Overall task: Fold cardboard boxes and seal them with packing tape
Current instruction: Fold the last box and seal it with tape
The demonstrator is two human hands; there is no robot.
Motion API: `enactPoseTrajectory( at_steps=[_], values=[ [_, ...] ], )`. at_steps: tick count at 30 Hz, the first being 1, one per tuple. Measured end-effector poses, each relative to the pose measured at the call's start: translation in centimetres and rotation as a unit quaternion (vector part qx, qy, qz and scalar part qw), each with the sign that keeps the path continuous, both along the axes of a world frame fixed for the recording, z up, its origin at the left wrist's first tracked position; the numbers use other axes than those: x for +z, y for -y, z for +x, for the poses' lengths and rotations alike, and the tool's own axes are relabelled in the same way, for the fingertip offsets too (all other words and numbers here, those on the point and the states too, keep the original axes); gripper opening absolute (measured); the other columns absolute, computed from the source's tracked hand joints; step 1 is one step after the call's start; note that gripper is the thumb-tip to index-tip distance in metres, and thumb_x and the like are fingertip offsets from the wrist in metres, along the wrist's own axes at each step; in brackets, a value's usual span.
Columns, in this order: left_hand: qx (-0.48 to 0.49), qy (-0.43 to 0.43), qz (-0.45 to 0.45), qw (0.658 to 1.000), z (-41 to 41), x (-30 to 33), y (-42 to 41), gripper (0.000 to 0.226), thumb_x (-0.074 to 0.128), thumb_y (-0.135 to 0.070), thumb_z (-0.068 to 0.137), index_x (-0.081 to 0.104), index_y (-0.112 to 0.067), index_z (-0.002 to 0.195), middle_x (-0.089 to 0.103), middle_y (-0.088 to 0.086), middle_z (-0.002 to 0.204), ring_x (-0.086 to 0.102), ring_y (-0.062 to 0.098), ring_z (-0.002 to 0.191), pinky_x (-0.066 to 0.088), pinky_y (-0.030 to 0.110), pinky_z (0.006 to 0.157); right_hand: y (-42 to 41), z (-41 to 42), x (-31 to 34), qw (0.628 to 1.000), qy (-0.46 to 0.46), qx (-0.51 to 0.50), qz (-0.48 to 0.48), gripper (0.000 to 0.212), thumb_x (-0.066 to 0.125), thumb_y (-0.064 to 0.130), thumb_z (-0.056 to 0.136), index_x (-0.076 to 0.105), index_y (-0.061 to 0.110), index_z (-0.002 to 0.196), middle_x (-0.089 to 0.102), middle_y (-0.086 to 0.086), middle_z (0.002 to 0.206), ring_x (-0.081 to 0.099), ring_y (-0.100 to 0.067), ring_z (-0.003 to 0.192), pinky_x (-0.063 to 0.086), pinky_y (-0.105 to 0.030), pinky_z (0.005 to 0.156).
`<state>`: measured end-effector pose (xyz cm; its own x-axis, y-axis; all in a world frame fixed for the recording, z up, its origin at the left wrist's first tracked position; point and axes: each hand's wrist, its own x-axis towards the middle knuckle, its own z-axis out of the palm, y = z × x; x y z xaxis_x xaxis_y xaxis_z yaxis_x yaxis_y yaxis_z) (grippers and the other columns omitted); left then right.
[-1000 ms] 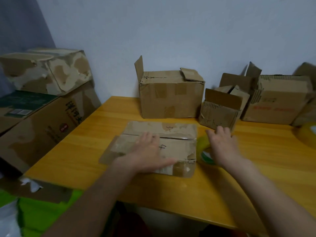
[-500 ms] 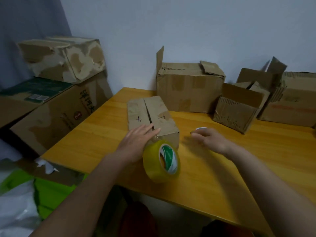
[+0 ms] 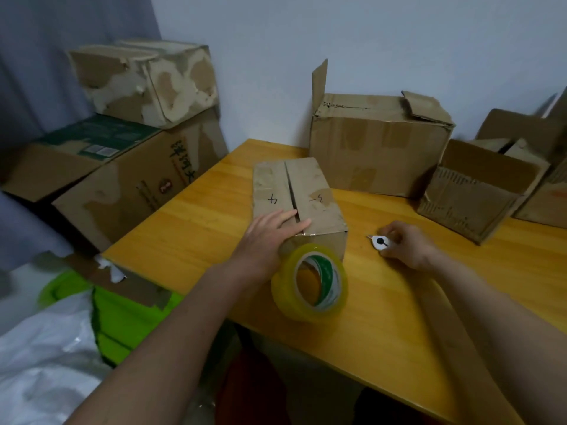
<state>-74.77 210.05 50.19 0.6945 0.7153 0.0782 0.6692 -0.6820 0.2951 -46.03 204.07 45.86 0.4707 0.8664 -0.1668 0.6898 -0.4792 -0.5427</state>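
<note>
Flaps meet along the seam of the box (image 3: 299, 197) mid-tabletop (image 3: 399, 326), pinned by the left hand (image 3: 270, 237) with flat fingers, tape roll (image 3: 310, 282) upright beside it, while the right hand (image 3: 405, 243) pinches a small cutter (image 3: 379, 241), likely for cutting tape

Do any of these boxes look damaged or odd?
Yes. The top box of the stack on the left has its brown surface peeled off in pale patches. The big box by the wall has one flap upright and another crumpled.
</note>
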Motion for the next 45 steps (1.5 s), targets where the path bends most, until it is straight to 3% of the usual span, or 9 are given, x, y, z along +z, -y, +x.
enactPoseTrajectory(
  at_steps=[5,8,12,16,22,26,31,35,45],
  values=[
    [0.066,0.104,-0.011,0.992,0.0,-0.9,0.4,0.060,0.048,-0.003,0.094,0.038,-0.031,0.146,0.031,-0.002,0.155,0.020,0.018,0.144,0.017,0.039,0.119,2.2,-3.0,2.5,0.972,-0.105,-0.078,0.194,0.018,0.057,0.020,0.095,0.059,0.006,0.105,0.062,-0.007,0.085,0.060,-0.024,0.077,0.047,-0.033,0.063],
    [0.234,0.231,-0.025,0.944,0.3,-1.0,2.5,0.073,0.063,-0.007,0.087,0.031,-0.025,0.149,0.024,0.002,0.156,0.021,0.020,0.142,0.029,0.037,0.113,3.2,-7.7,5.7,0.928,-0.104,0.070,0.351,0.017,0.049,0.024,0.098,0.055,0.010,0.105,0.062,0.003,0.090,0.061,-0.005,0.084,0.048,-0.017,0.070],
    [0.411,0.438,-0.315,0.735,0.9,-1.2,6.3,0.060,0.068,-0.028,0.088,0.042,-0.017,0.141,0.052,0.000,0.129,0.053,0.020,0.111,0.049,0.035,0.088,1.9,-11.7,5.8,0.939,-0.119,0.253,0.202,0.026,0.046,0.037,0.097,0.055,0.016,0.110,0.064,-0.002,0.100,0.063,-0.018,0.093,0.054,-0.045,0.080],
    [0.288,0.492,-0.590,0.572,0.2,-0.7,7.6,0.036,0.066,-0.030,0.085,0.066,-0.010,0.116,0.072,0.012,0.102,0.066,0.026,0.094,0.056,0.042,0.083,1.5,-11.2,5.0,0.929,-0.182,0.232,0.223,0.022,0.047,0.030,0.099,0.056,0.018,0.115,0.066,0.011,0.105,0.061,0.003,0.098,0.051,-0.034,0.087],
    [0.233,0.445,-0.427,0.752,-0.9,2.0,7.0,0.071,0.081,-0.022,0.073,0.049,-0.009,0.135,0.070,0.006,0.107,0.072,0.021,0.088,0.059,0.031,0.067,1.3,-11.3,4.1,0.931,-0.144,0.233,0.242,0.013,0.046,0.029,0.100,0.053,0.025,0.110,0.068,0.008,0.108,0.061,0.000,0.102,0.050,-0.034,0.087],
    [0.226,0.403,-0.524,0.716,-0.2,1.2,8.3,0.091,0.081,-0.017,0.069,0.034,-0.014,0.147,0.062,0.011,0.123,0.070,0.027,0.096,0.059,0.040,0.080,1.2,-11.2,4.4,0.930,-0.150,0.231,0.242,0.024,0.046,0.030,0.100,0.054,0.015,0.117,0.066,0.017,0.106,0.057,0.012,0.099,0.047,-0.020,0.081],
    [0.199,0.415,-0.587,0.666,-0.3,0.6,8.4,0.039,0.070,-0.011,0.082,0.055,-0.011,0.118,0.073,0.013,0.100,0.071,0.024,0.086,0.060,0.033,0.069,0.9,-11.1,4.4,0.929,-0.166,0.241,0.225,0.026,0.046,0.030,0.100,0.055,0.014,0.118,0.068,0.017,0.107,0.058,0.008,0.103,0.047,-0.026,0.086],
    [0.178,0.420,-0.640,0.618,-0.1,0.8,8.1,0.046,0.072,-0.011,0.071,0.060,-0.010,0.115,0.073,0.014,0.097,0.071,0.025,0.086,0.061,0.034,0.068,0.5,-11.1,4.2,0.926,-0.184,0.238,0.227,0.023,0.047,0.027,0.100,0.053,0.011,0.114,0.070,0.009,0.108,0.060,0.003,0.107,0.048,-0.033,0.090],
    [0.330,0.497,-0.533,0.601,3.9,-1.0,7.5,0.007,0.073,-0.018,0.081,0.068,-0.017,0.087,0.070,0.003,0.092,0.062,0.019,0.089,0.046,0.031,0.072,0.8,-11.1,5.9,0.927,-0.230,0.198,0.221,0.016,0.050,0.027,0.099,0.047,0.016,0.110,0.070,0.001,0.106,0.062,-0.008,0.106,0.048,-0.033,0.085]
  ],
)
